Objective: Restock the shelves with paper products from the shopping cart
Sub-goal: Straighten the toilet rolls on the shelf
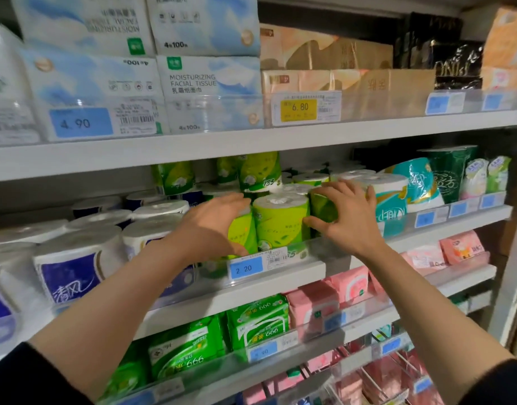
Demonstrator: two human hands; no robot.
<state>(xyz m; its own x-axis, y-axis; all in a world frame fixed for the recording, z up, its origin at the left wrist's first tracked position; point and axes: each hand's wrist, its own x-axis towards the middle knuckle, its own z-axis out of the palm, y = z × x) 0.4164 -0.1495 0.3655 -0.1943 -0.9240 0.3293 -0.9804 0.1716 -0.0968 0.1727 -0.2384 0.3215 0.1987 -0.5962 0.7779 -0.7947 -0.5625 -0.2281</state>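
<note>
head | green roll (280, 220) between left hand (213, 226) | right hand (347, 214)

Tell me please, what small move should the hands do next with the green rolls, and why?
Probably press the two outer rolls inward and back. The left hand grips one green roll, the right hand grips another, and a third roll stands upright between them, close to the clear shelf lip.

The middle shelf (280, 276) was packed: green rolls (280, 220) stood tight at its front, blue-wrapped rolls (73, 273) crowded the left, teal rolls (394, 200) the right. Open room remained only above the roll tops, under the upper shelf (251, 144). A clear lip (315, 249) barred the front edge.
</note>
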